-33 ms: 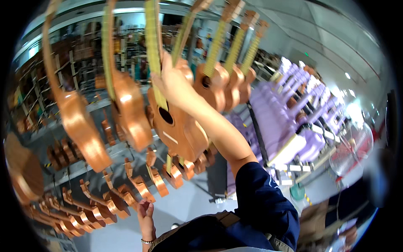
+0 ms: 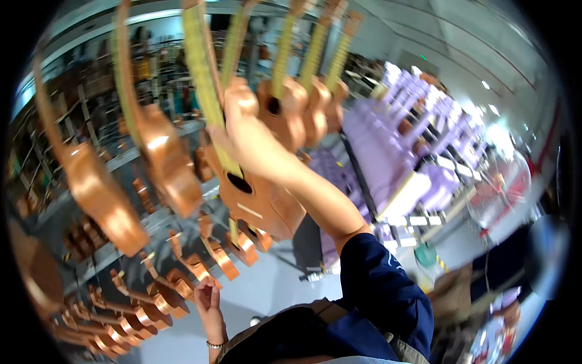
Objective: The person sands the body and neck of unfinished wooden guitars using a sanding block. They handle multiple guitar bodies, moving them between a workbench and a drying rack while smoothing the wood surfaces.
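My right hand [image 2: 233,124] is closed round the neck of a brown ukulele [image 2: 257,203], just above its body. The yellowish fretboard slants up to the left, and the dark sound hole and pale bridge face me. Part of the neck and upper body is hidden behind my hand and forearm. My left hand [image 2: 209,300], with a beaded bracelet at the wrist, is low down with loosely curled fingers apart and nothing visible in them. Nearest to it is a lower row of ukuleles [image 2: 170,297]; whether it touches one, I cannot tell.
Glossy ukuleles hang at the left [image 2: 103,194] and others hang to the right [image 2: 282,115] of the held one. Purple instrument-shaped pieces [image 2: 388,158] stand in a rack at the right. Beyond is a fan [image 2: 500,188]; a person [image 2: 509,267] is at the lower right.
The ukulele in my right hand is tilted more, its neck leaning further left. The hanging ukuleles and the rack have shifted left in view. My left hand stays low, nearly in the same place.
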Available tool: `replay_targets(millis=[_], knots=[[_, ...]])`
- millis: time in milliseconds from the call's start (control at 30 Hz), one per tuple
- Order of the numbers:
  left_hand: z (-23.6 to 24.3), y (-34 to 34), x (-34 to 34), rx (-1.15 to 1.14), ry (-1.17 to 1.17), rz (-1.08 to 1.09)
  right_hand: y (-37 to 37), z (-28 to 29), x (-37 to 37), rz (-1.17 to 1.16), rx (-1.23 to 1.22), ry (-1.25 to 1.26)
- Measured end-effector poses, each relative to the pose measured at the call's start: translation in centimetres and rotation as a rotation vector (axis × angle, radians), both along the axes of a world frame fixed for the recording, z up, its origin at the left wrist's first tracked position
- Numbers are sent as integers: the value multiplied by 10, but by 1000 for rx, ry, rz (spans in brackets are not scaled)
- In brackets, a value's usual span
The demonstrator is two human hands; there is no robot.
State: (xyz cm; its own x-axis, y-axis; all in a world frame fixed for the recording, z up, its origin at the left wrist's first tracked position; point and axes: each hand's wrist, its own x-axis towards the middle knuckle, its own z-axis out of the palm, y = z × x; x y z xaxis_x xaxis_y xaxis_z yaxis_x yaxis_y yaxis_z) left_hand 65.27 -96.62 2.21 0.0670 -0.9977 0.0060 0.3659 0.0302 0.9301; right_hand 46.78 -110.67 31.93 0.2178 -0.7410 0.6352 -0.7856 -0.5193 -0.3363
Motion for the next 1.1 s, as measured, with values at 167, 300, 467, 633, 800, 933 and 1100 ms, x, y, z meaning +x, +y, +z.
replay_targets(millis=[167, 300, 467, 633, 800, 933, 1100], knots=[[75, -8, -65, -474, -12, -222, 143, -61, -87, 58, 347, 75], [115, 33, -162, -757, 245, -670, 256, -125, -127, 107, 578, 66], [52, 123, -254, -249, 655, -1024, 402, -217, -160, -691, 168, 79], [18, 211, -312, 165, 666, -1135, 650, -336, -141, -1871, -71, -79], [16, 312, -354, 530, 644, -1298, 808, -411, -35, -1827, -356, -1603], [13, 376, -385, 677, 606, -1512, 820, -384, -9, -1147, -1150, -1997], [-10, 457, -418, 585, 297, -1700, 850, -369, -23, -1297, -1302, -1969]])
